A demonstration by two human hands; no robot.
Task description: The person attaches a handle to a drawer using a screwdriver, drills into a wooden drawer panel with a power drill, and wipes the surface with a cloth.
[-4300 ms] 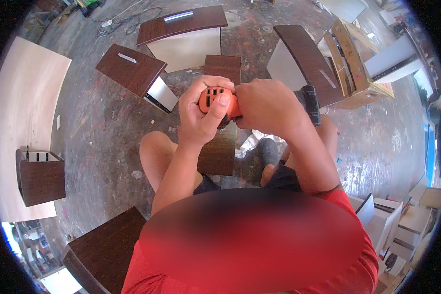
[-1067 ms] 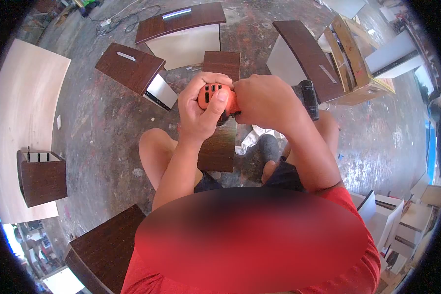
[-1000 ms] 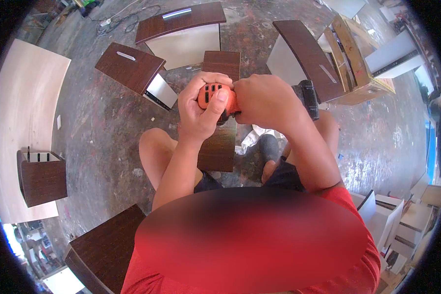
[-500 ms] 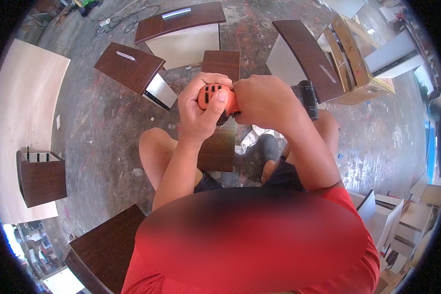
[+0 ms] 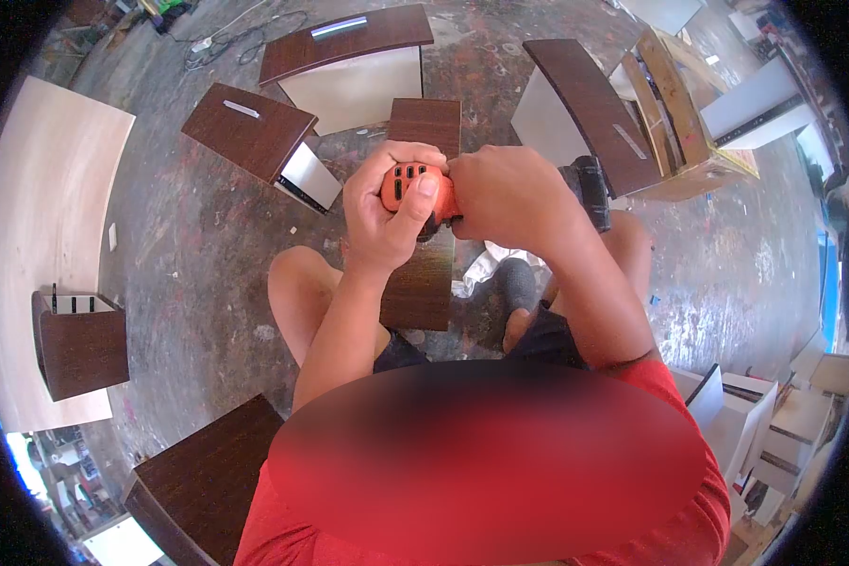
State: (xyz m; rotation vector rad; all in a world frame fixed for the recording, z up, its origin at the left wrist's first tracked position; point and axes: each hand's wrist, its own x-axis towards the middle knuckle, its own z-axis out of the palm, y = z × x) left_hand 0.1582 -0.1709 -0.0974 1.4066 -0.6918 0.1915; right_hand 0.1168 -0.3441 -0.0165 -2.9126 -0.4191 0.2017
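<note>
An orange-and-black cordless drill (image 5: 403,191) is held over a dark brown wood-grain board (image 5: 419,294) that lies lengthwise between my legs. My left hand (image 5: 384,209) wraps round the vented rear of the drill, with the thumb across its top. My right hand (image 5: 507,193) is closed round the handle, and a black block, seemingly the battery (image 5: 591,193), sticks out beyond my right wrist. Both hands and the drill body hide the tool's tip, so I cannot tell whether it touches the board.
Brown-fronted drawers (image 5: 250,127) with white sides stand ahead, left and right. A cardboard box (image 5: 679,123) is at the right. A pale wood sheet (image 5: 52,217) lies left with a small brown drawer (image 5: 82,344) on it. White cloth (image 5: 486,267) rests beside my foot.
</note>
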